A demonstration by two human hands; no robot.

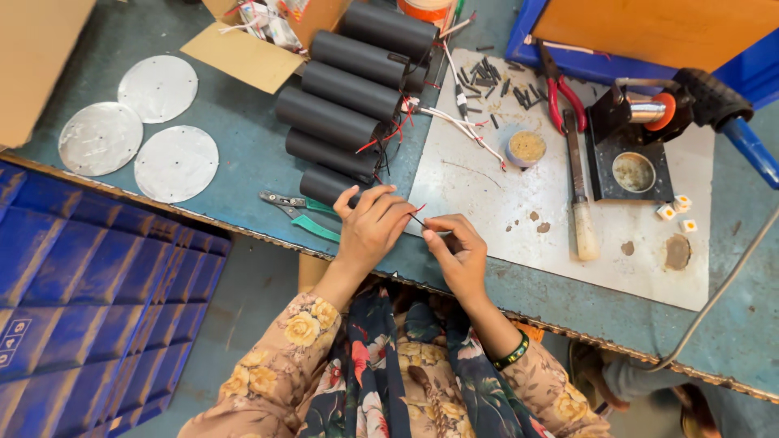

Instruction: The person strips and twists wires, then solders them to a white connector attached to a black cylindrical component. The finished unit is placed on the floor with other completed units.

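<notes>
down at the near edge of the bench, the person's left hand [369,227] and right hand [458,255] meet over a thin dark wire [418,219] with a red tip. each hand pinches one end of it between thumb and fingertips, fingers closed narrow on it. the wire appears to run back to the nearest black tube [324,185], though the left hand hides the join.

six black tubes [345,89] lie side by side in a row running from the near left toward the far right, red and black leads poking from their right ends. judging by that, the far tubes look already wired and set aside, and the nearest one is the piece in hand.

green-handled pliers [296,211] lie just left of the left hand. further left sit three round metal discs [142,122], untouched. to the right, on a pale work plate [487,186], are short black sleeve pieces [495,77], red-handled cutters [560,93], a small tin of paste [527,148] and a soldering iron stand [633,154].
</notes>
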